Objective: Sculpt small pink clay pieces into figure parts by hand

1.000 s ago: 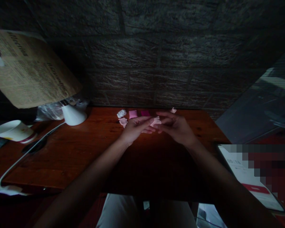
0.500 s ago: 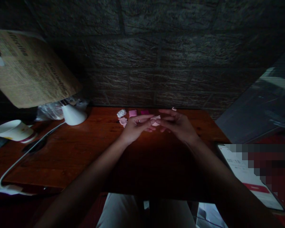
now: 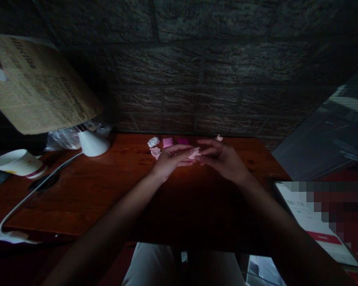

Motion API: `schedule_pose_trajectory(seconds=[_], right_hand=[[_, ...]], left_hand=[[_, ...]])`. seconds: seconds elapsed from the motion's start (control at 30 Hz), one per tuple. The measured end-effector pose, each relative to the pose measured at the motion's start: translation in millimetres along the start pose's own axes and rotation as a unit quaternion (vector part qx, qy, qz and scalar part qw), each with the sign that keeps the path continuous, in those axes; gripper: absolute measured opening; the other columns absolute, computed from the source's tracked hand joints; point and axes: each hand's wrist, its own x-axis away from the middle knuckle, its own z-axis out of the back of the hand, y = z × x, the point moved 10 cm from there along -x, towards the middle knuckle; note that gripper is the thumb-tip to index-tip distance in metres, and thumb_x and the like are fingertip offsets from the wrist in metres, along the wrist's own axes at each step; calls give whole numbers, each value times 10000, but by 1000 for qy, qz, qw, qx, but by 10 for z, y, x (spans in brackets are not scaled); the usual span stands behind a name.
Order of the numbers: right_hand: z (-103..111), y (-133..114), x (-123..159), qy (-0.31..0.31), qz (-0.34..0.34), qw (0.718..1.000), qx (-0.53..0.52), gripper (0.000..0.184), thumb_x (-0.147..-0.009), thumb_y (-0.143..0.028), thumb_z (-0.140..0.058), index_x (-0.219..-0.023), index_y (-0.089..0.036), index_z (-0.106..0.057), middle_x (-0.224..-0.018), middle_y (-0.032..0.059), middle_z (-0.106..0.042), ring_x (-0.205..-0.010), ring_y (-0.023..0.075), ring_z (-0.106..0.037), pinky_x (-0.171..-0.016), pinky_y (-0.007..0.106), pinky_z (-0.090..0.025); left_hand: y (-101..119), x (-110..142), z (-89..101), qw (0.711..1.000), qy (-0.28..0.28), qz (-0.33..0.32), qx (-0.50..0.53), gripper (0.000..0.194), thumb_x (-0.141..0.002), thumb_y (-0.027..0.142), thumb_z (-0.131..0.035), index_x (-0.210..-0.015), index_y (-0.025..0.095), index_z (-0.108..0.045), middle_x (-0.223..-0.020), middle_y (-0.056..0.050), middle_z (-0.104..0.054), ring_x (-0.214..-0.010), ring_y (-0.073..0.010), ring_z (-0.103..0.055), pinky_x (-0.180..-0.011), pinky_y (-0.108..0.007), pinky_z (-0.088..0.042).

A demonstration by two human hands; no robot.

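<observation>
The pale pink piece is between our hands, over the bench and near its far edge. Our left hand has its grip clamped on the piece, thumb on top. Our right hand reaches the piece's right side with its thumb and fingertips; we cannot tell whether that grip is closed on it. Along the far edge we see a white lump, a pink square and a magenta square. A crumpled pink piece lies just beside our left hand. Toward the left edge stand a lamp and a cup.
</observation>
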Motion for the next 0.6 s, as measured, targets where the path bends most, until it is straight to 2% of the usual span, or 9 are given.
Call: schedule_pose_trajectory(seconds=[0.2, 0.3, 0.4, 0.5, 0.6], right_hand=[[22, 27, -14, 0, 10, 1000, 14, 471, -760, -304, -838, -1192, -208, -677, -893, 38, -822, -860, 228, -783, -885, 416, -601], [31, 37, -14, 3, 5, 1000, 19, 495, -747, -323, -853, -1198, -214, -679, -889, 38, -822, -881, 241, -784, -919, 442, -592], [29, 40, -12, 6, 0, 1000, 12, 527, -726, -350, -871, -1197, -212, -678, -888, 44, -821, -900, 249, -783, -930, 453, -589], [37, 58, -10, 12, -15, 1000, 10, 519, -723, -353, -872, -1181, -200, -681, -904, 59, -820, -910, 248, -781, -895, 432, -600], [45, 82, -8, 11, -34, 999, 1, 539, -715, -378, -876, -1180, -191, -678, -938, 73, -819, -851, 242, -778, -764, 391, -624]], left_hand=[[-17, -4, 2, 1000, -11, 5, -14, 296, -735, 307, -870, -972, 160, -771, -886, -49, -813, -772, -172, -784, -783, -294, -648], [-38, 0, -22, 999, -29, 15, -23, 296, -745, 317, -859, -977, 154, -773, -833, -51, -807, -764, -176, -782, -788, -308, -648], [-10, 4, -2, 999, -17, -1, -29, 315, -719, 312, -875, -972, 155, -773, -869, -56, -812, -770, -178, -781, -779, -313, -651], [16, 5, 24, 999, 5, -21, -46, 346, -700, 316, -887, -988, 159, -775, -962, -77, -816, -822, -190, -781, -800, -330, -655], [52, 1, 25, 997, 14, -50, -61, 357, -702, 340, -885, -990, 164, -770, -1008, -85, -815, -865, -198, -783, -810, -331, -658]])
